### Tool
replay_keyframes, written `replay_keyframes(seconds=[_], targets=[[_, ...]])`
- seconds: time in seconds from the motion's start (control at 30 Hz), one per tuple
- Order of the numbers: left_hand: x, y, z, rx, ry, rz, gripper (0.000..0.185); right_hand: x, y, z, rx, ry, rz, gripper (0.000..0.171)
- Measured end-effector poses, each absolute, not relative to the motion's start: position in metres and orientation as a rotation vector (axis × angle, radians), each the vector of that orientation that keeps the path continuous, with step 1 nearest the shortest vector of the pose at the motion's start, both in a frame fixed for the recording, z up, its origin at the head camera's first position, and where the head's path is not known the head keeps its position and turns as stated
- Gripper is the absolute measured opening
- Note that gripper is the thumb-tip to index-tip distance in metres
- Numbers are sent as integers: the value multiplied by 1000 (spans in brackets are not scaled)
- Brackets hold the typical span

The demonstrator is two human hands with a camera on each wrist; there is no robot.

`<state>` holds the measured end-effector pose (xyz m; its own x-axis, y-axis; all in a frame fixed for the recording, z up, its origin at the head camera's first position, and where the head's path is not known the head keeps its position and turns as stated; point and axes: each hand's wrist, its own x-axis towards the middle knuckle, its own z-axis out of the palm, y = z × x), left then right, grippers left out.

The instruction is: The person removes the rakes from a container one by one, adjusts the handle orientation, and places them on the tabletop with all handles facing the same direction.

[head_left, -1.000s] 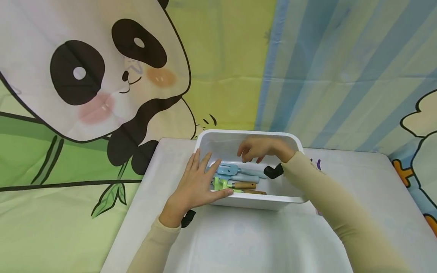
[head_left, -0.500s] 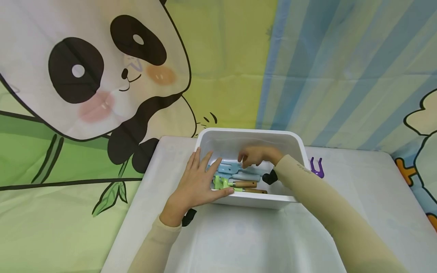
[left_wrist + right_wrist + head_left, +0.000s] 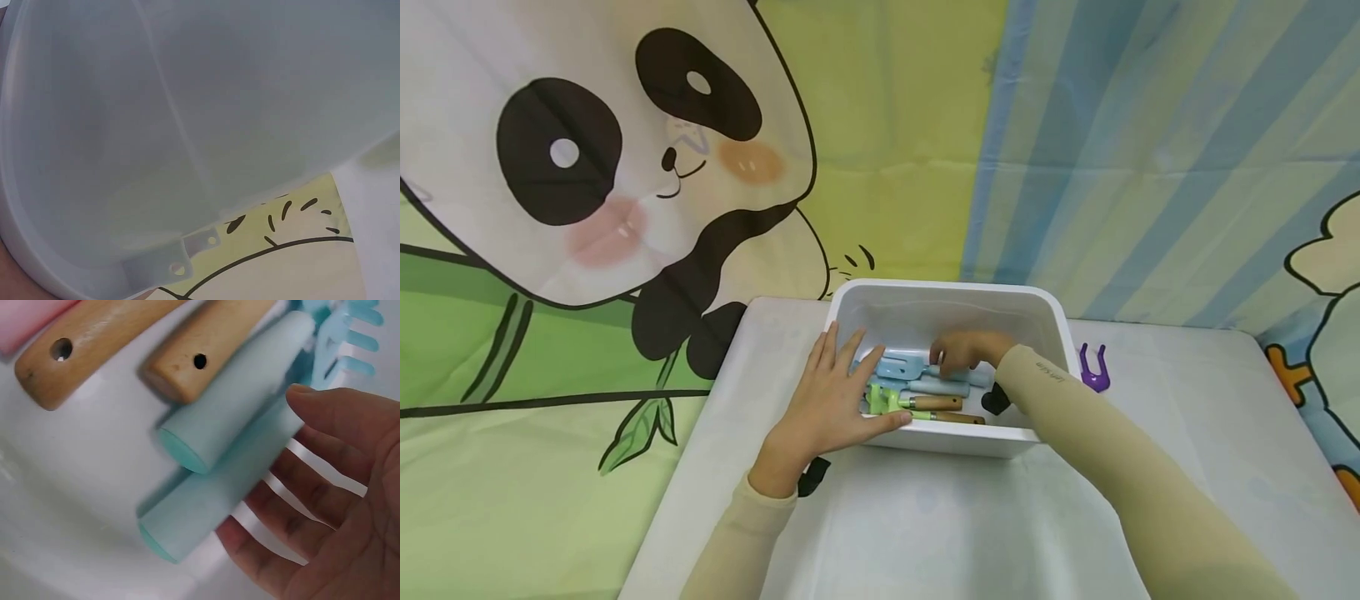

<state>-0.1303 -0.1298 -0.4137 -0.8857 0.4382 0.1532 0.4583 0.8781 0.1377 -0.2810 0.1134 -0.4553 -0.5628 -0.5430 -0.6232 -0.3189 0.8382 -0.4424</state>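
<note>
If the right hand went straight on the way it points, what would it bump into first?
Probably the nearest light blue handle in the white box. The right hand reaches right to it, so close that I can't tell for sure whether they already touch.

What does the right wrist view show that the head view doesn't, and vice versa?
Only right wrist: a pink thing in the upper left corner, and the palm side of the right hand. Only head: the left hand, the purple two-pronged piece outside the white box, and the panda picture. Both: the right hand, wooden handles, light blue handles and box.
</note>
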Motion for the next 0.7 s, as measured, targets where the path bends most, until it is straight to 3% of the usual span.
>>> replay_keyframes(seconds=[0.23, 0.7], targets=[[-131, -129, -414, -709, -2933, -263, 105, -280, 112, -460, -644, 2234, -341, 40], [-131, -130, -413, -704, -2939, -275, 104, -283, 112, -452, -421, 2081, -493, 48]])
